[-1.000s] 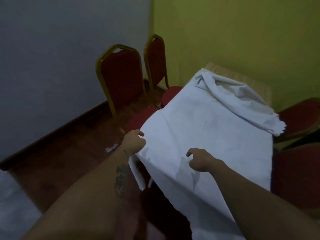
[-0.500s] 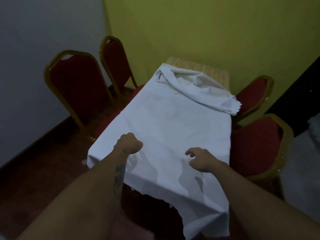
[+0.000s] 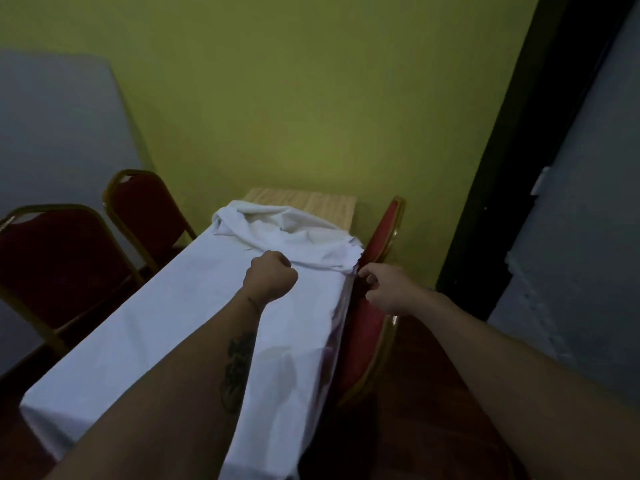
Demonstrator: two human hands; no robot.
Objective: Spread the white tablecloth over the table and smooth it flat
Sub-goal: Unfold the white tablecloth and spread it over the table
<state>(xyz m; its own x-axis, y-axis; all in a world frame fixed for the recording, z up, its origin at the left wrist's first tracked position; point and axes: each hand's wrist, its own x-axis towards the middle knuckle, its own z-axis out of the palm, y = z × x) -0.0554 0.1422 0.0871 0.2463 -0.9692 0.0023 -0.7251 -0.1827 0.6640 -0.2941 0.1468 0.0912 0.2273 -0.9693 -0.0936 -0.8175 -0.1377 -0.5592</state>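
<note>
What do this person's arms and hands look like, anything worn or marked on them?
No sleeves or gloves show: the left hand and right hand are bare, as are both arms. A dark tattoo marks the left forearm, and a thin dark band circles that wrist.

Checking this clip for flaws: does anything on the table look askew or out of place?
Yes. The cloth is not spread fully: its far end is bunched in a crumpled fold, and beyond it a strip of bare wooden table is left uncovered. The nearer part lies fairly flat.
</note>
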